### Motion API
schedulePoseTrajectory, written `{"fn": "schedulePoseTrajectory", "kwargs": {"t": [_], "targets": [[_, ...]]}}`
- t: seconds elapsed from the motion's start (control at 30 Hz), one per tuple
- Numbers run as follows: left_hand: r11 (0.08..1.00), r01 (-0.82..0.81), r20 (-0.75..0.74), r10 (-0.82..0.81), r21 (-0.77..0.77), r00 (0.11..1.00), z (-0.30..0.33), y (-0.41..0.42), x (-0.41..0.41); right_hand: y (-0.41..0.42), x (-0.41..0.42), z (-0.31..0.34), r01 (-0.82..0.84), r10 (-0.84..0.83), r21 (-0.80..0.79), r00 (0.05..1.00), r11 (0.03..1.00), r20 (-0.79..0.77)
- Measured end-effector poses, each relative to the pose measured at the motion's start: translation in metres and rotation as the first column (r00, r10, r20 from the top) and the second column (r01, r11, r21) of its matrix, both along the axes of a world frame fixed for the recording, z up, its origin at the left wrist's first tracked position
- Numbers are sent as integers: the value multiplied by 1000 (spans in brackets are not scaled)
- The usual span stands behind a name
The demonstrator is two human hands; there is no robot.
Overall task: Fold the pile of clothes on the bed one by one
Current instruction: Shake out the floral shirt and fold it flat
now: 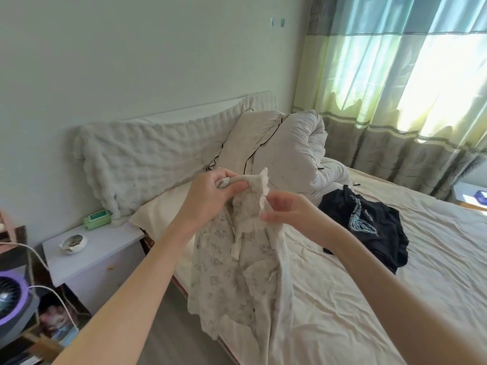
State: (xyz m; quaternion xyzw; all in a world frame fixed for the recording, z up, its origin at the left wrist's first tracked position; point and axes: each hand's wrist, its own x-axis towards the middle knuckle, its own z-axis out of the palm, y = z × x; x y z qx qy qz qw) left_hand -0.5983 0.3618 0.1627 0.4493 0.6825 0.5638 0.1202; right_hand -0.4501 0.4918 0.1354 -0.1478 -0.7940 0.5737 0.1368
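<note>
A cream garment with a faint grey print hangs in the air over the near edge of the bed. My left hand grips a bunched strap or corner at its top. My right hand pinches the ruffled upper edge just to the right. The cloth's lower part drapes down past the mattress side. A dark navy garment with a light feather print lies crumpled on the sheet behind my right forearm.
A rolled white duvet and a long textured pillow lie at the head of the bed. A white nightstand at left holds a green wipes pack and a small dish. A fan stands bottom left; curtains hang at right.
</note>
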Motion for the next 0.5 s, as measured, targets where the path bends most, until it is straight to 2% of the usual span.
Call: {"fn": "schedulePoseTrajectory", "kwargs": {"t": [0.07, 0.1, 0.13, 0.27, 0.37, 0.43, 0.5], "targets": [[999, -2, 38, 1, 37, 999, 4, 0, -5, 3, -2, -16, 82, -116, 286, 988, 955, 105], [999, 5, 34, -7, 42, 999, 6, -1, -7, 5, -4, -23, 143, -204, 412, 973, 900, 109], [999, 5, 26, -6, 40, 1000, 8, -2, -8, 6, -4, -27, 207, -277, 472, 957, 857, 82], [998, -60, 12, 60, 2, 998, 9, -5, -16, 21, 2, -30, 437, -450, 402, 890, 805, -66], [997, -78, -4, 77, -17, 997, 9, -7, -16, 31, 9, -23, 519, -505, 327, 853, 790, -133], [996, -87, -16, 87, -11, 996, 12, -7, -11, 28, 13, -23, 464, -445, 313, 885, 828, -136], [995, -99, -38, 98, -5, 994, 16, -6, -6, 17, 14, -29, 312, -310, 324, 949, 893, -59]]}}
